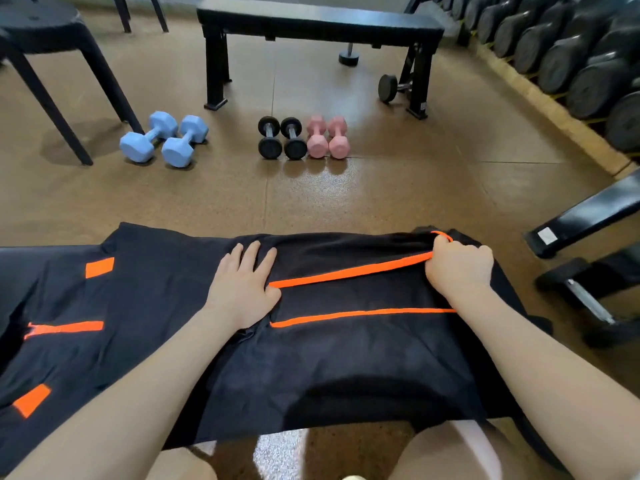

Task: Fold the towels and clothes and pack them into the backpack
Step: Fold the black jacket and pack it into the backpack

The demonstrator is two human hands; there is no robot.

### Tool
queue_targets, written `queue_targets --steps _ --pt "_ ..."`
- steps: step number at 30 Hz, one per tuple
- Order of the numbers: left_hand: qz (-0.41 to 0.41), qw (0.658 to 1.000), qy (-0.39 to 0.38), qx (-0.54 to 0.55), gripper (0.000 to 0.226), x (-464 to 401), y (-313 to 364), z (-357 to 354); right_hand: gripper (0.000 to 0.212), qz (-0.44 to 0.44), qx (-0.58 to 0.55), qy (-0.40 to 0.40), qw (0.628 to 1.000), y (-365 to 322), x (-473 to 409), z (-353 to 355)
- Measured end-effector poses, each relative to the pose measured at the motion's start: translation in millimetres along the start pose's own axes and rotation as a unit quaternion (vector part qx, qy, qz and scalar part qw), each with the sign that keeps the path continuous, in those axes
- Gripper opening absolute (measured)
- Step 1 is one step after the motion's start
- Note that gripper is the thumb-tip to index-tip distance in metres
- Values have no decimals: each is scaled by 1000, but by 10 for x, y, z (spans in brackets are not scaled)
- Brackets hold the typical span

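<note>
My left hand (242, 289) lies flat with fingers spread, pressing the middle of a black garment (346, 358) with orange trim that is spread across a dark bench (20, 271) in front of me. Beyond my hands, blue dumbbells (162, 138), then black and pink ones, sit on the floor. To the right, my right hand (459, 266) is curled tight around the garment's far corner, pinching an orange strip (346, 273) (a seam, I think). To fold cleanly, I should keep the left palm anchoring the crease while the right carries its end over. I see no backpack.
</note>
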State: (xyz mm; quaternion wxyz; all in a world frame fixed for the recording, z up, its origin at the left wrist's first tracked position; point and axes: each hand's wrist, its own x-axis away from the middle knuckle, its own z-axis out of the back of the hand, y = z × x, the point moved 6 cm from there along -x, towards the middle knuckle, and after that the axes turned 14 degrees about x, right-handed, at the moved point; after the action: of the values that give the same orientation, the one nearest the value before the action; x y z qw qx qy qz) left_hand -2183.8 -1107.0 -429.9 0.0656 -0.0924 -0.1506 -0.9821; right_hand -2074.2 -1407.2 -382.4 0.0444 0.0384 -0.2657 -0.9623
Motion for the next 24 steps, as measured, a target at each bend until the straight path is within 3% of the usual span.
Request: queue_targets --steps 2,4,7,10,14,18,21,24 --pt "29 1000 -9 -1 69 17 87 46 20 -47 -42 -38 997 145 65 -133" --pt "9 1000 19 -22 67 26 331 121 17 -56 -92 -71 992 165 169 -239" --pt "-167 981 89 46 63 2 1048 184 19 -55 -151 -87 983 167 288 -270" --pt "-294 950 33 105 42 -102 1796 22 36 -63 -137 -8 989 225 286 -238" --pt "-310 948 42 67 35 -359 2265 -273 25 3 -101 103 989 231 156 -185" --pt "-295 949 82 73 39 -556 2222 -395 32 34 -113 57 991 252 -106 -244" --pt "-287 950 47 113 48 -632 2154 -481 45 27 -149 60 987 301 -317 -216" --pt "-283 951 43 118 61 -632 2156 -482 33 57 -118 31 991 228 -485 -247"
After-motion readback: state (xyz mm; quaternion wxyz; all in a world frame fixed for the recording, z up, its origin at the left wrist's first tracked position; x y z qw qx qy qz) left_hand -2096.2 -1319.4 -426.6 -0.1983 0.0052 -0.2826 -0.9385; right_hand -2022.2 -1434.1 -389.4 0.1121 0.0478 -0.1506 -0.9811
